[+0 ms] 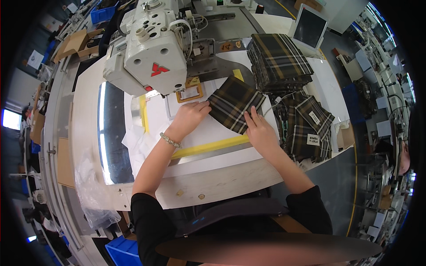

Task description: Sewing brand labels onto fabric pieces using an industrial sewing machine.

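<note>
A dark plaid fabric piece with tan and pale stripes lies at a slant over the white work sheet, right of the sewing machine head. My left hand, wearing a beaded bracelet, is closed on its left corner with fingertips pressed together. On the cloth's right edge rests my right hand, its fingers stretched out and slightly apart; its thumb is hard to make out. Just left of the cloth, below the machine head, sits a small yellow frame.
A tall stack of folded plaid fabric stands behind my right hand. Labelled plaid pieces lie at the table's right. Yellow tape crosses the sheet near me. A monitor is at the back right, and a plastic bag hangs at left.
</note>
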`<state>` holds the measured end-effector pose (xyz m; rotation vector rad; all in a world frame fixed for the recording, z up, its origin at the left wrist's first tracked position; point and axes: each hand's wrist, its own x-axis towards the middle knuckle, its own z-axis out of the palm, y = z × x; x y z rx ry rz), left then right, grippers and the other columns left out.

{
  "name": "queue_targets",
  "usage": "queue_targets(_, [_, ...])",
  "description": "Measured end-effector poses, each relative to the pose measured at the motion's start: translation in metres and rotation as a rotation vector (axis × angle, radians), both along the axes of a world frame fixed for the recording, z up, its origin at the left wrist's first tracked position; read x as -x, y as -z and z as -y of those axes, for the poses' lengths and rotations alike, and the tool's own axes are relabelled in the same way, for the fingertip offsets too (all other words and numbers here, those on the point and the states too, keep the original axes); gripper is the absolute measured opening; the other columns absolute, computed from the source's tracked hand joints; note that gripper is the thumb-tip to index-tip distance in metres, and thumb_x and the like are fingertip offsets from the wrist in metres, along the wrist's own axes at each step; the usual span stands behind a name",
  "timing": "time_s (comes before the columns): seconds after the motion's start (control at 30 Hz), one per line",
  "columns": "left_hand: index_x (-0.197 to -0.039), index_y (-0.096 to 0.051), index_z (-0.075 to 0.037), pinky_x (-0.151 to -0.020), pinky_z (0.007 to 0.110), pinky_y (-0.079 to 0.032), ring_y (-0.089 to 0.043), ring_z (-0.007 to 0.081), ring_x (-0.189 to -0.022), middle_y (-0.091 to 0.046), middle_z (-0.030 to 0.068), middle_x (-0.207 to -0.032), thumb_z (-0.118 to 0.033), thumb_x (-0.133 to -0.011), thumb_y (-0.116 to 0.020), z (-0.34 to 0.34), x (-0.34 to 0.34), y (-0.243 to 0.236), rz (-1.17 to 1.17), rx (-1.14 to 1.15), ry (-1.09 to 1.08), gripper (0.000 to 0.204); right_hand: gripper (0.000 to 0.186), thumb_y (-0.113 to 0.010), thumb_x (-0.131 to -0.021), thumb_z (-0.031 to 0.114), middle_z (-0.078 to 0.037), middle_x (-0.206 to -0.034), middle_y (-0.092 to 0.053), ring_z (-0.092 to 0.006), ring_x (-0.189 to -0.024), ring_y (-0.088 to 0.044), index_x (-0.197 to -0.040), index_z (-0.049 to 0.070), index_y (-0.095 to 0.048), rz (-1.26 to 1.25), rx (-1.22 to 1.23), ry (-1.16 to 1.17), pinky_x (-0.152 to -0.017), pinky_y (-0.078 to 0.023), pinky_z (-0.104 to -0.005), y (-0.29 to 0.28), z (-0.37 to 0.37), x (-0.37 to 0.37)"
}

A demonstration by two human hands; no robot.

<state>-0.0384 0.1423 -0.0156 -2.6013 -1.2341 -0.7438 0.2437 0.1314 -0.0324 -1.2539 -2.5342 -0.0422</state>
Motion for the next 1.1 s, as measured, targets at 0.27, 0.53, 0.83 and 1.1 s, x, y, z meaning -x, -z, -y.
queue_targets(0.27, [-0.093,-0.067,-0.003,-0.075,0.032,-0.057,-0.069,0.0233,-0.084,-0.069,0.0093,-0.106,-0.005,-0.074,-0.063,0.012,0.014,0.003,-0.099,-0.044,-0.066,0.019,0.053,-0.063,-0.074,0.002,-0.019,-0.142,-0.047,-0.0325,-0.111,-0.061,-0.127,0.001,-0.057,-0.012,-0.097,-0.227,-0.098,-0.050,-0.0365,0.007,-0.062,0.009])
queue_targets(0.53, [-0.093,-0.066,-0.003,-0.076,0.031,-0.058,-0.070,0.0222,-0.084,-0.070,0.0108,-0.104,-0.006,-0.075,-0.063,0.024,0.040,0.004,-0.219,-0.113,-0.140,0.018,0.052,-0.062,-0.073,0.000,-0.019,-0.140,-0.048,-0.0320,-0.112,-0.060,-0.125,0.000,-0.057,-0.072,-0.035,-0.367,-0.096,-0.051,-0.0380,0.001,-0.081,0.039])
queue_targets(0.83, [-0.093,-0.064,-0.003,-0.068,0.030,-0.056,-0.069,0.0186,-0.075,-0.071,0.0088,-0.097,-0.006,-0.074,-0.062,0.033,0.052,0.016,-0.221,-0.085,-0.344,0.019,0.040,-0.067,-0.075,0.007,-0.010,-0.127,-0.061,-0.0313,-0.105,-0.063,-0.115,0.008,-0.066,-0.241,0.073,-0.405,-0.091,-0.052,-0.0377,-0.006,-0.094,0.072])
queue_targets(1.1, [-0.088,-0.065,-0.008,-0.057,0.029,-0.046,-0.062,0.0156,-0.063,-0.060,0.0011,-0.070,-0.008,-0.071,-0.061,0.038,0.047,0.018,-0.224,-0.119,-0.463,0.017,0.022,-0.061,-0.086,0.010,-0.009,-0.123,-0.064,-0.0283,-0.108,-0.062,-0.106,0.007,-0.070,-0.440,0.313,-0.445,-0.094,-0.051,-0.0373,0.006,-0.097,0.089])
